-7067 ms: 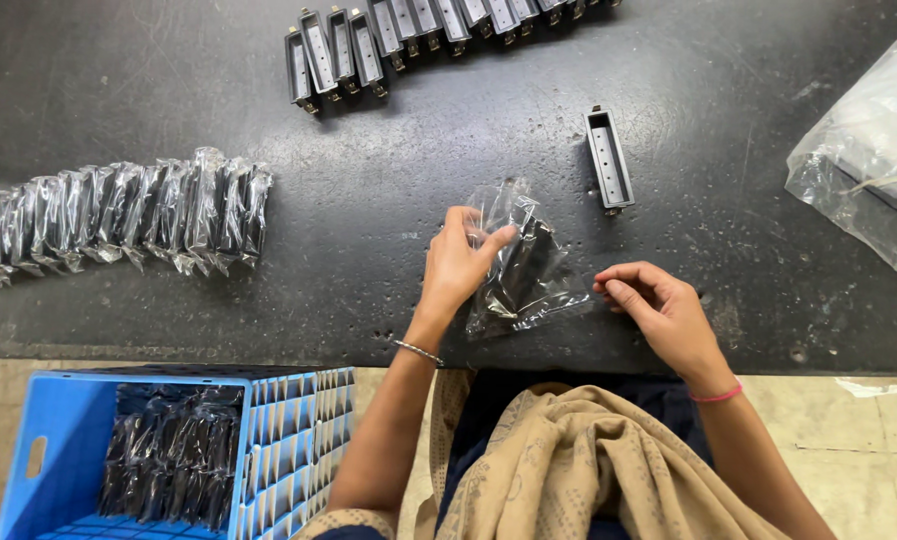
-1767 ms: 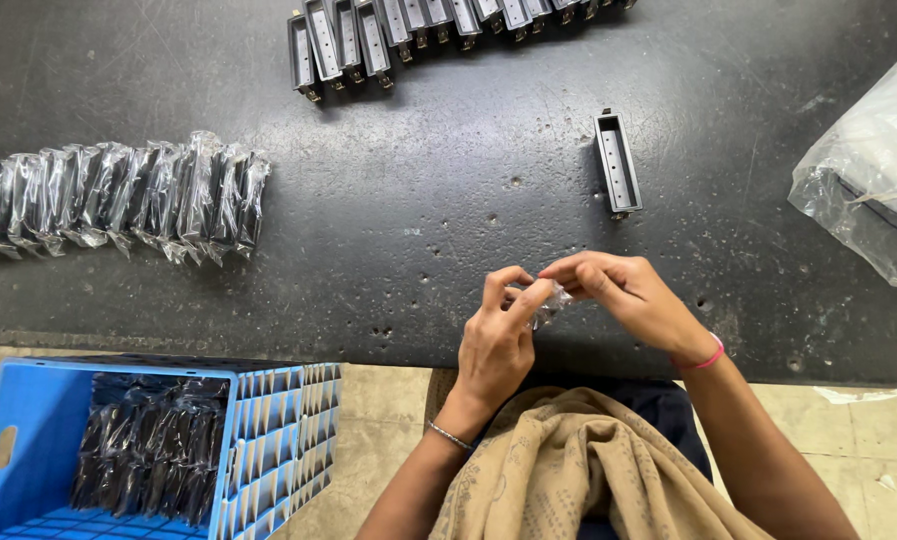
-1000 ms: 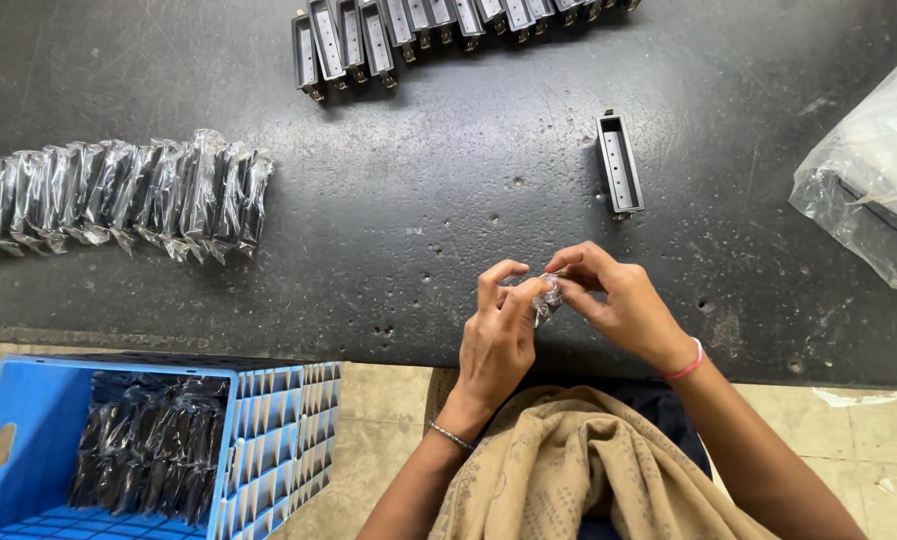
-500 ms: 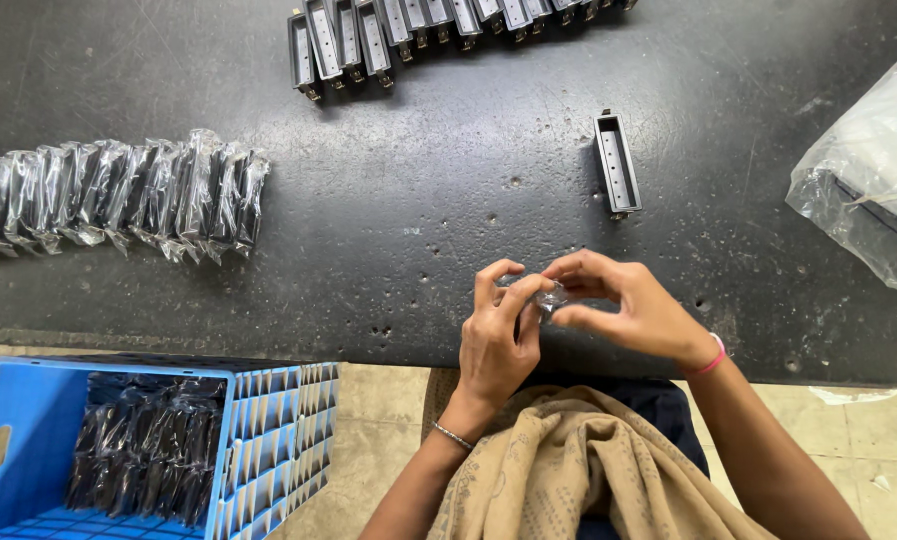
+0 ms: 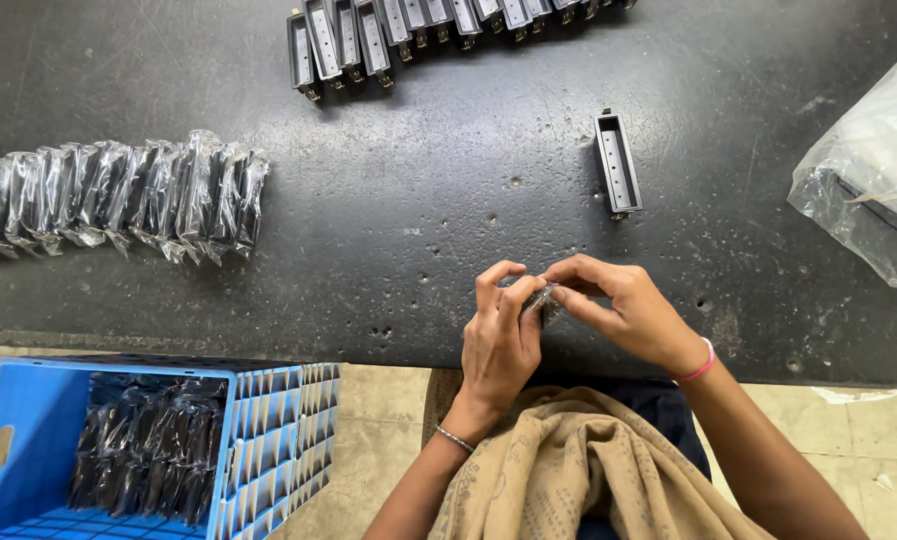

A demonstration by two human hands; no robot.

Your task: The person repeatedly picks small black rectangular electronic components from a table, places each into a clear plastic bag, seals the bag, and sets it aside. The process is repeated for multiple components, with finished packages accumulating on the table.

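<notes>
Dark, pitted worktable [image 5: 448,200] fills the view, pale floor showing below its near edge. Both hands are together at that near edge: the left hand [image 5: 498,345] and the right hand [image 5: 623,315] meet over a small bagged part [image 5: 541,300], dark and wrapped in crinkled clear plastic. It sits right between them, pinched by the left thumb and fingertips from one side, with the right fingers [image 5: 578,305] closed on its other end. Most of it is hidden; only a glint of wrap shows in the gap.

Just beyond the hands, a single grey metal channel piece [image 5: 617,165] lies alone. A row of the same pieces [image 5: 438,25] lines the far edge. To the left, a row of bagged parts [image 5: 118,195]; at right, a clear plastic bag [image 5: 868,170]. Bottom left, a blue crate [image 5: 268,440] holds more wrapped parts.
</notes>
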